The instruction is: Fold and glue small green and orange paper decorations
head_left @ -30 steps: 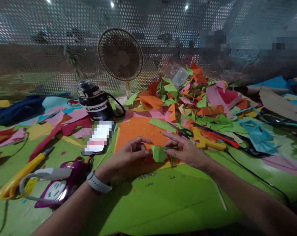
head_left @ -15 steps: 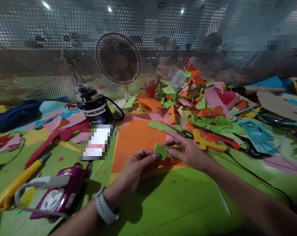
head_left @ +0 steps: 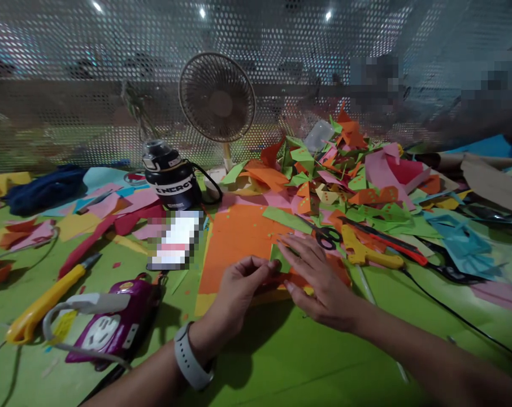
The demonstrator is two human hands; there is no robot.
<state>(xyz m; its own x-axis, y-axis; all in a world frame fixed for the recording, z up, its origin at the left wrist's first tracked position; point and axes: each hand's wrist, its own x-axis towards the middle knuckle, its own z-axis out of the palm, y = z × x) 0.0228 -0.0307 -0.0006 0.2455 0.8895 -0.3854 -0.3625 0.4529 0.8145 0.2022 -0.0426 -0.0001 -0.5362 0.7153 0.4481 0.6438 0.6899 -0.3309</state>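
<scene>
A small green paper piece (head_left: 282,261) stands over the orange sheet (head_left: 234,237). Its left edge is pinched between the thumb and fingers of my left hand (head_left: 243,285), which wears a pale watch band. My right hand (head_left: 317,280) is at the paper's right side, fingers spread and reaching over it; whether the fingertips touch it is hard to tell. Under the orange sheet a yellow edge shows. Black-handled scissors (head_left: 327,236) lie just beyond my right hand, by a green strip (head_left: 285,218).
Right of my hands lie a yellow glue gun (head_left: 372,253) with a cord and a red-black cutter (head_left: 391,242). Paper scraps (head_left: 353,186) are heaped behind. At left are a phone (head_left: 177,240), bottle (head_left: 173,183), purple power strip (head_left: 116,322) and yellow-handled tool (head_left: 48,302); a fan (head_left: 217,99) stands behind.
My right hand's fingers have spread and moved over the green paper, where before they were closer together at its right edge. My left hand still pinches it. The whole view has shifted slightly.
</scene>
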